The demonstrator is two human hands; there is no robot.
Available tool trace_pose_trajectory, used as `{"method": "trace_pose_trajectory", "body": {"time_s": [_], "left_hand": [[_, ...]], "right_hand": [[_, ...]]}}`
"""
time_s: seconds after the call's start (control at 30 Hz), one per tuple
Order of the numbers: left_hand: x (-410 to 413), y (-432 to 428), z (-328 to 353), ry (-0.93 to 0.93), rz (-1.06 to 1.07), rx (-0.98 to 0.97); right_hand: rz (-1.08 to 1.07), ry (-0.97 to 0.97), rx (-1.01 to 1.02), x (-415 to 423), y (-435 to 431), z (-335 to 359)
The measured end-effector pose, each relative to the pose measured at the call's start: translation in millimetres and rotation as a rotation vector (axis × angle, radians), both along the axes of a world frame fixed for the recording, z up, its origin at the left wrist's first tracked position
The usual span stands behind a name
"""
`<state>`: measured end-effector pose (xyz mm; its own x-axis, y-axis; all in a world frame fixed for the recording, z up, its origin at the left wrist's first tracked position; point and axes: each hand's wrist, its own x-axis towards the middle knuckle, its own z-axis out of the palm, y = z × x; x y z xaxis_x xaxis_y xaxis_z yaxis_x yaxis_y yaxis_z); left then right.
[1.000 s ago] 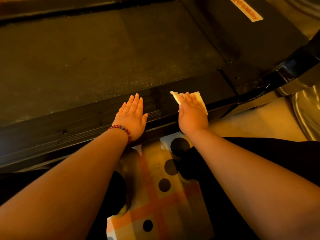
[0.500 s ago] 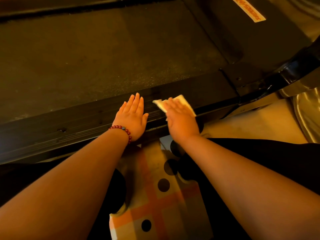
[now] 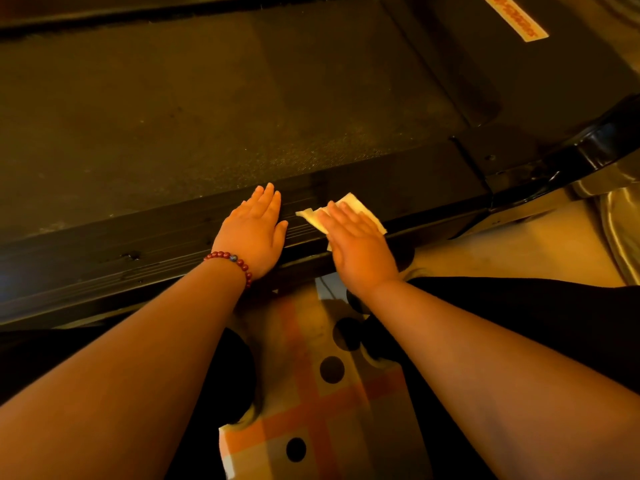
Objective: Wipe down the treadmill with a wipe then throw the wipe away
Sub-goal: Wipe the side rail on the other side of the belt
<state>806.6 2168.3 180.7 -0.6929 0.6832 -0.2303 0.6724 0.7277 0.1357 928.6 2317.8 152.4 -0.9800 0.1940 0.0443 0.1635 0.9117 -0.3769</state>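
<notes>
We see the right hand (image 3: pixel 360 251), fingers (image 3: pixel 341 216) straight and flat, pressing the wipe (image 3: pixel 351 205) onto the side rail (image 3: pixel 138 244) of the treadmill (image 3: pixel 519 98); the wipe's edges show around the fingertips. Just left, the left hand (image 3: pixel 252 233) rests flat on the same rail, fingers extended, holding nothing. Beyond both sets of fingertips lies the belt (image 3: pixel 173 116). A beaded bracelet (image 3: pixel 232 259) circles the left wrist; behind the wrists lies what seems to be a patterned mat (image 3: pixel 311 403).

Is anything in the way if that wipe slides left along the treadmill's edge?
Yes: the left hand lies flat on the same side rail, just left of the wipe under the right hand. To the right, nothing visible blocks the rail.
</notes>
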Motion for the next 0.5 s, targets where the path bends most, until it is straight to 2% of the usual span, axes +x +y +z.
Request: {"method": "trace_pose_trajectory", "body": {"time_s": [0.2, 0.27, 0.4, 0.5], "left_hand": [[-1, -13, -9, 0.047, 0.050, -0.018], [-1, -13, -10, 0.063, 0.048, -0.010], [-2, -13, -11, 0.074, 0.055, -0.017], [-2, -13, -12, 0.077, 0.051, -0.016]], "right_hand": [[-0.406, -0.104, 0.033, -15, 16, 10], [-0.352, -0.108, 0.007, -20, 2, 13], [-0.075, -0.123, 0.015, -23, -23, 15], [-0.106, -0.134, -0.004, -29, -13, 16]]}}
